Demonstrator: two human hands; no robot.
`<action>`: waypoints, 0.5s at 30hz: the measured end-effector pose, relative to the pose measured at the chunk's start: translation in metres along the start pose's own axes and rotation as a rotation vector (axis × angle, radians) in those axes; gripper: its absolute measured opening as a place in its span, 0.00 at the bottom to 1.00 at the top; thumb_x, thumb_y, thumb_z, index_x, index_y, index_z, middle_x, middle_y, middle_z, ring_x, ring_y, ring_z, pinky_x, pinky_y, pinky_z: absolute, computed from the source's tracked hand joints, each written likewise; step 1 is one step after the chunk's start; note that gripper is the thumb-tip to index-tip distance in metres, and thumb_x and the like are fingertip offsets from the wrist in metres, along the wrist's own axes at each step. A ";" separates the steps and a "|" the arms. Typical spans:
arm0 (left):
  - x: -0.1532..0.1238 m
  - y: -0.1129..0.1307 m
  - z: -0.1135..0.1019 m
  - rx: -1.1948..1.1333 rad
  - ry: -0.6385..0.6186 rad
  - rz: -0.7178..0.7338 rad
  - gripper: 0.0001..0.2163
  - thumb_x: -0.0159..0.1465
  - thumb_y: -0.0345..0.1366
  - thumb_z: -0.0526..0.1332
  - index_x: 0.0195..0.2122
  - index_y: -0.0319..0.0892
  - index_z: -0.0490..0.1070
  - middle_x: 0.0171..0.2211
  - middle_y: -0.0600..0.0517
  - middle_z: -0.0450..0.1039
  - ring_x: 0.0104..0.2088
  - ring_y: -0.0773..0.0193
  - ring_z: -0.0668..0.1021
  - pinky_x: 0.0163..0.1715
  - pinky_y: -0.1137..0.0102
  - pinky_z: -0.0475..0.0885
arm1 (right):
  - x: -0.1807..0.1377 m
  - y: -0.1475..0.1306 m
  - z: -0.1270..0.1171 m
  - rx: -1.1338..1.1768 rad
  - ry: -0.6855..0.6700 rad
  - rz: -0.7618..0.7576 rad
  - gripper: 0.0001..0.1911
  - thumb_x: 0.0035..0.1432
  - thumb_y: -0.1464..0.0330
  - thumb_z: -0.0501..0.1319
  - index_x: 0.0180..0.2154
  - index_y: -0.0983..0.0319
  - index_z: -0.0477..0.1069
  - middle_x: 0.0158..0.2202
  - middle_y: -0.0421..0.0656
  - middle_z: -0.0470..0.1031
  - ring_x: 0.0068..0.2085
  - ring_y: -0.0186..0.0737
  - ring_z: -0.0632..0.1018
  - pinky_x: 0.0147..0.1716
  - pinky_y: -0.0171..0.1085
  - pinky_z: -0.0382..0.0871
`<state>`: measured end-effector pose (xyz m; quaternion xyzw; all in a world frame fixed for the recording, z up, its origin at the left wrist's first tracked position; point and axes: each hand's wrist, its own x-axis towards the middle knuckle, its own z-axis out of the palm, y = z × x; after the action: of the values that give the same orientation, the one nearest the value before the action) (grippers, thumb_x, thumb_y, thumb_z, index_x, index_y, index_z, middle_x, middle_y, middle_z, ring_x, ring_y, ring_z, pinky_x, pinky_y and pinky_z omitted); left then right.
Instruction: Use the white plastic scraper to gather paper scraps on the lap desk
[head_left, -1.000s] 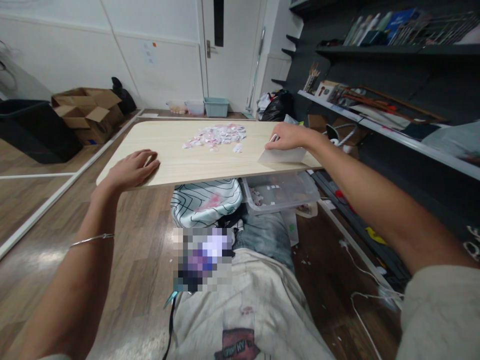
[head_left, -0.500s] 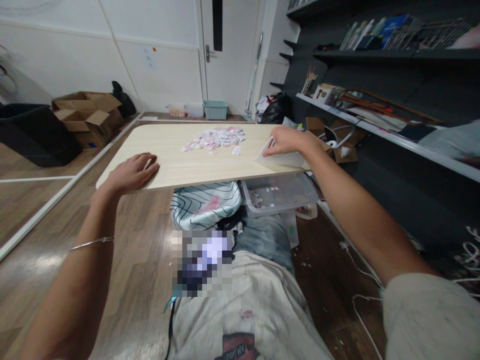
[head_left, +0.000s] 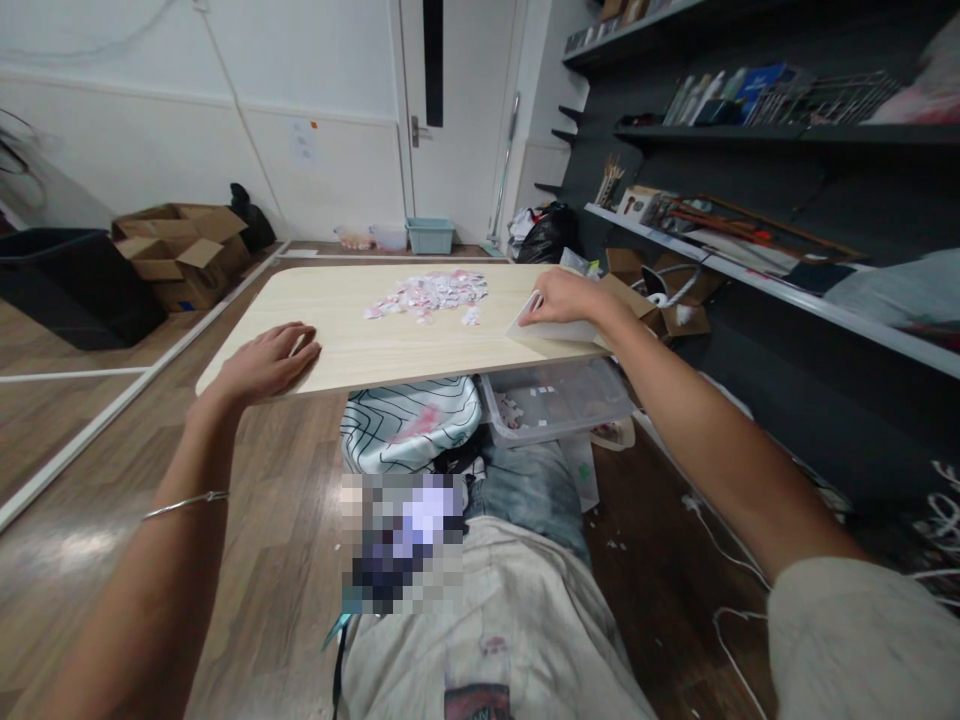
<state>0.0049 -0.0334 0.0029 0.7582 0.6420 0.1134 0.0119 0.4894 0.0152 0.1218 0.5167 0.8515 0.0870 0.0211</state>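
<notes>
In the head view, my left hand (head_left: 272,360) lies on the near left part of the pale wooden tabletop (head_left: 349,350), palm down with fingers extended and holding nothing. My right hand (head_left: 566,303) grips the upper edge of a stiff white card (head_left: 551,332) between thumb and fingers. The card is tilted, its lower edge at the tabletop near the right end. Left of it, toward the far side, is a spread heap of small white and pinkish paper pieces (head_left: 435,291). A small clump (head_left: 470,316) sits apart, between the heap and the card.
Below the near edge are a clear plastic bin (head_left: 555,405) with a few pieces inside and a patterned cloth-like item (head_left: 409,425). A black bin (head_left: 79,285) and cardboard boxes (head_left: 180,255) stand left. Loaded shelves (head_left: 720,255) line the right; white cords lie on the floor.
The camera view has tilted slightly, so the scene sits lower in the picture. Both hands keep about the same places on the tabletop, the right still holding the card.
</notes>
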 end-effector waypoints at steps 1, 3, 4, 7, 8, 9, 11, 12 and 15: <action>0.000 0.000 0.000 -0.005 -0.002 0.004 0.36 0.72 0.56 0.41 0.67 0.34 0.67 0.71 0.35 0.67 0.69 0.45 0.70 0.70 0.55 0.63 | 0.002 -0.002 -0.001 0.001 0.000 0.005 0.27 0.59 0.51 0.72 0.40 0.71 0.84 0.34 0.56 0.83 0.39 0.49 0.81 0.38 0.39 0.69; 0.000 0.001 0.000 -0.020 -0.007 0.010 0.36 0.72 0.56 0.41 0.67 0.33 0.67 0.71 0.34 0.67 0.70 0.44 0.70 0.70 0.55 0.63 | 0.007 -0.005 -0.002 0.005 -0.009 0.016 0.25 0.59 0.53 0.72 0.40 0.72 0.84 0.33 0.56 0.83 0.37 0.47 0.81 0.35 0.39 0.67; 0.000 0.000 0.000 -0.029 -0.008 0.011 0.36 0.72 0.56 0.41 0.67 0.33 0.67 0.71 0.33 0.66 0.70 0.44 0.70 0.70 0.54 0.64 | 0.011 -0.006 -0.002 0.007 -0.011 0.020 0.25 0.58 0.53 0.72 0.40 0.72 0.84 0.33 0.56 0.83 0.36 0.47 0.81 0.35 0.39 0.66; 0.000 -0.001 0.002 -0.041 -0.003 0.010 0.36 0.73 0.56 0.41 0.67 0.34 0.68 0.72 0.34 0.66 0.70 0.45 0.70 0.69 0.54 0.64 | 0.021 -0.008 -0.002 0.019 -0.006 0.022 0.24 0.58 0.53 0.72 0.40 0.71 0.84 0.32 0.53 0.83 0.34 0.44 0.80 0.33 0.38 0.64; 0.000 -0.002 0.002 -0.039 -0.002 0.008 0.36 0.73 0.57 0.41 0.68 0.35 0.67 0.72 0.34 0.66 0.70 0.46 0.69 0.70 0.55 0.63 | 0.024 -0.008 -0.002 0.028 -0.004 0.020 0.24 0.58 0.53 0.72 0.39 0.71 0.85 0.31 0.53 0.83 0.33 0.43 0.80 0.33 0.38 0.64; 0.000 -0.002 0.003 -0.034 -0.003 0.004 0.36 0.73 0.57 0.40 0.68 0.36 0.67 0.72 0.35 0.66 0.71 0.46 0.69 0.70 0.55 0.63 | 0.028 -0.007 -0.002 0.042 -0.006 0.013 0.24 0.58 0.53 0.72 0.39 0.71 0.85 0.31 0.52 0.82 0.33 0.43 0.79 0.33 0.38 0.64; 0.000 -0.002 0.002 -0.020 -0.008 -0.002 0.37 0.73 0.58 0.40 0.68 0.36 0.67 0.72 0.36 0.66 0.71 0.46 0.69 0.70 0.56 0.63 | 0.034 -0.007 -0.004 0.070 -0.018 -0.012 0.24 0.58 0.53 0.72 0.38 0.70 0.85 0.30 0.51 0.82 0.34 0.43 0.79 0.33 0.37 0.65; 0.000 -0.001 0.002 -0.013 -0.010 -0.002 0.37 0.72 0.58 0.40 0.68 0.36 0.67 0.72 0.36 0.66 0.70 0.47 0.70 0.70 0.57 0.63 | 0.037 -0.006 -0.004 0.078 -0.026 -0.023 0.23 0.58 0.53 0.72 0.38 0.70 0.85 0.29 0.50 0.81 0.34 0.43 0.79 0.33 0.37 0.65; -0.002 0.001 0.000 0.000 -0.012 0.004 0.37 0.73 0.57 0.39 0.68 0.35 0.67 0.72 0.36 0.66 0.70 0.48 0.70 0.69 0.60 0.62 | 0.044 -0.005 -0.006 0.073 -0.048 -0.003 0.24 0.57 0.52 0.73 0.37 0.69 0.84 0.28 0.50 0.80 0.35 0.44 0.79 0.35 0.37 0.66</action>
<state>0.0053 -0.0354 0.0030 0.7601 0.6404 0.1089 0.0154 0.4635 0.0514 0.1297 0.5180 0.8540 0.0435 0.0226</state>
